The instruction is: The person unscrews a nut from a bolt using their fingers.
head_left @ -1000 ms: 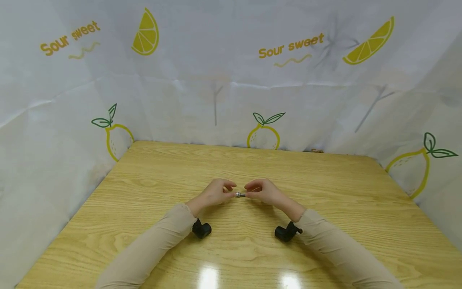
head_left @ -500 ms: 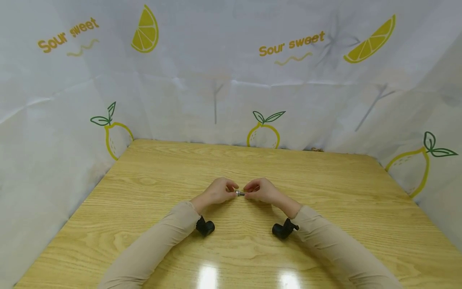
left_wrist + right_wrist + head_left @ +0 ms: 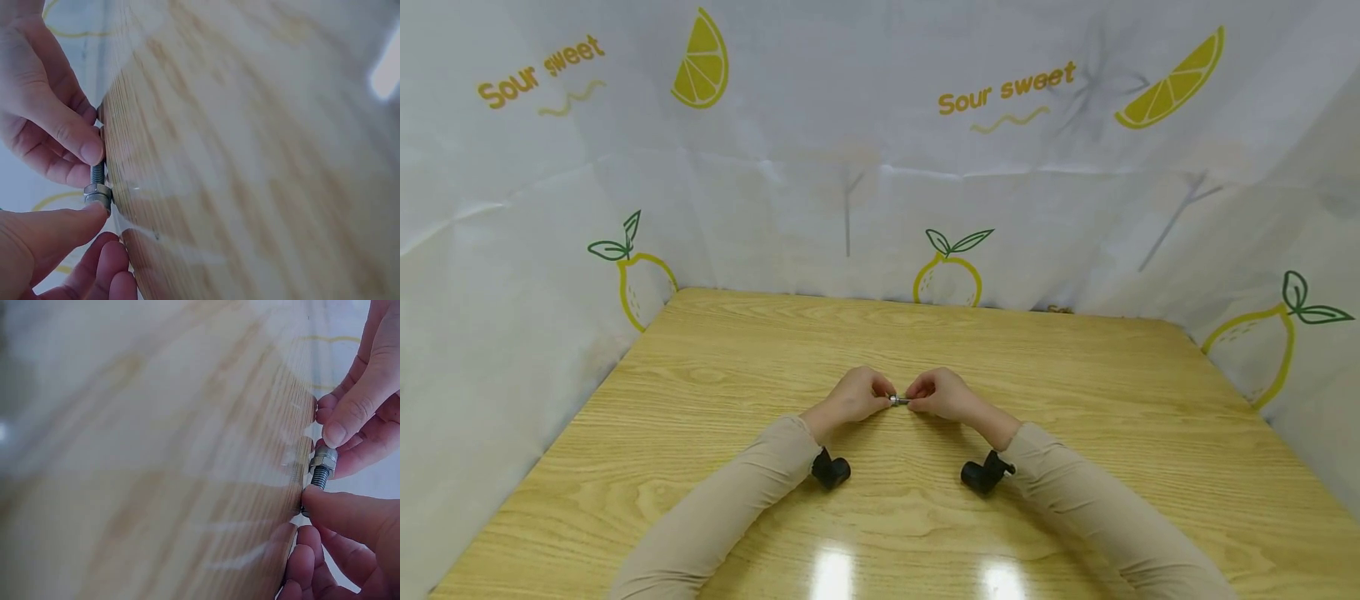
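We've got white sheeting (image 3: 805, 92) around three sides, printed with lemons (image 3: 702, 81) and "Sour sweet" lettering (image 3: 1006, 88), plus a shiny wood-grain table (image 3: 775, 337) throwing two bright glare spots (image 3: 832, 575) at us.

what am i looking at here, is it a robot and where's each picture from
No robot: these are a person's bare left hand and right hand. The wide view comes from a camera on the head, looking down; each close-up comes from a small black camera on one wrist. Together the hands pinch a small metal bolt: the left has the wider end, the right the threaded end. They work just at the wooden table; whether the bolt touches it, I can't tell. Behind is a lemon-print sheet.
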{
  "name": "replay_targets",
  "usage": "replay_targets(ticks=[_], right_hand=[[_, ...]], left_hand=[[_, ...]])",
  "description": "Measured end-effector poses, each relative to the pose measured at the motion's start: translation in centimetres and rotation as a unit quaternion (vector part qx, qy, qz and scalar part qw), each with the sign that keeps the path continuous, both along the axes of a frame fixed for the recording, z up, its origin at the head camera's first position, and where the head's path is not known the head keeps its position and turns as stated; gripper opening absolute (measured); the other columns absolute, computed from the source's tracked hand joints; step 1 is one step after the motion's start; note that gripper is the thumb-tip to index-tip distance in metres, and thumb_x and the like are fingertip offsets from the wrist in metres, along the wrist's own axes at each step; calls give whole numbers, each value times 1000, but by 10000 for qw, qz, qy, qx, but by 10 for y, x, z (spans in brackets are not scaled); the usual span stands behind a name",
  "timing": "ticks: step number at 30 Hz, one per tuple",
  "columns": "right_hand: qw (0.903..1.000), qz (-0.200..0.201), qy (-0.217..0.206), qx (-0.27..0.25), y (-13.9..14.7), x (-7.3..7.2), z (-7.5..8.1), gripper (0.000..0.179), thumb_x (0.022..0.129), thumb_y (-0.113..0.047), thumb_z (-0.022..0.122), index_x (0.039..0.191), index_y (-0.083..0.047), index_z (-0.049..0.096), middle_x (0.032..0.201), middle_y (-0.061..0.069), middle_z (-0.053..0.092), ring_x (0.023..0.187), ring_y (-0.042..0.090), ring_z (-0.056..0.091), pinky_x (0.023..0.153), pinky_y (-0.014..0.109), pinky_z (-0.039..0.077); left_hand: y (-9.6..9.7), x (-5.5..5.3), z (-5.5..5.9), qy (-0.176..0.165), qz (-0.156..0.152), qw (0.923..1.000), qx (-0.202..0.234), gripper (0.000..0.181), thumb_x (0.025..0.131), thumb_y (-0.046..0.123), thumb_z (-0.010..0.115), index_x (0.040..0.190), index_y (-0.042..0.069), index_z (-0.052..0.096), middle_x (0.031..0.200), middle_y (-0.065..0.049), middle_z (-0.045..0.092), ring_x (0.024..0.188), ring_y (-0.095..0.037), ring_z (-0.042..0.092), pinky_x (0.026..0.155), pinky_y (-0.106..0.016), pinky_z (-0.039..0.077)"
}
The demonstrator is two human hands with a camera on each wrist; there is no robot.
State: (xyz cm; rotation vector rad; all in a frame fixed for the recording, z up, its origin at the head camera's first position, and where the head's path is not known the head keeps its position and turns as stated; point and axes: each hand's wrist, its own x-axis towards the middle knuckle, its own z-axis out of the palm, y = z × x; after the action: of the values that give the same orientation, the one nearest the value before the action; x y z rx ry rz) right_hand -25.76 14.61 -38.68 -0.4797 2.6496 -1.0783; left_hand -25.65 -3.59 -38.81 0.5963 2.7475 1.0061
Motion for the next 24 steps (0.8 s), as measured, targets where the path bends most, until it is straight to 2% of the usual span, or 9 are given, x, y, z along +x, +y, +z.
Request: replay_targets(ticks=[6, 14, 21, 24], right_hand=[[9999, -16, 51, 139, -3, 1, 1, 10, 84, -6, 67, 91, 1, 69, 80, 11, 65, 67, 10, 53, 59, 22, 43], [9991, 61, 122, 403, -7, 3, 4, 9, 86, -6, 65, 90, 1, 68, 82, 10, 64, 66, 11, 53, 60, 21, 43], [9999, 42, -74, 61, -6, 4, 6, 11, 89, -7, 60, 93, 2, 64, 82, 10, 61, 57, 9, 50, 52, 22, 43], [10000, 75, -9, 7, -6, 2, 8, 11, 89, -7, 60, 93, 2, 63, 84, 12, 61, 61, 11, 54, 55, 24, 46]], left_hand=[[2, 1, 1, 32, 75, 9999, -85, 11, 85, 7, 66, 93, 5, 74, 94, -8, 72, 94, -20, 63, 82, -32, 51], [3, 5, 4, 25, 94, 9996, -261, 12, 87, 7, 64, 95, 4, 73, 96, -9, 72, 94, -21, 64, 83, -33, 51], [0, 6, 8, 89, 199, 9997, -127, 13, 87, 10, 65, 96, 6, 73, 95, -7, 70, 91, -19, 62, 80, -31, 50], [-2, 6, 12, 142, 258, 9996, -8, 12, 87, 9, 65, 95, 6, 73, 94, -7, 71, 91, -20, 62, 80, -31, 50]])
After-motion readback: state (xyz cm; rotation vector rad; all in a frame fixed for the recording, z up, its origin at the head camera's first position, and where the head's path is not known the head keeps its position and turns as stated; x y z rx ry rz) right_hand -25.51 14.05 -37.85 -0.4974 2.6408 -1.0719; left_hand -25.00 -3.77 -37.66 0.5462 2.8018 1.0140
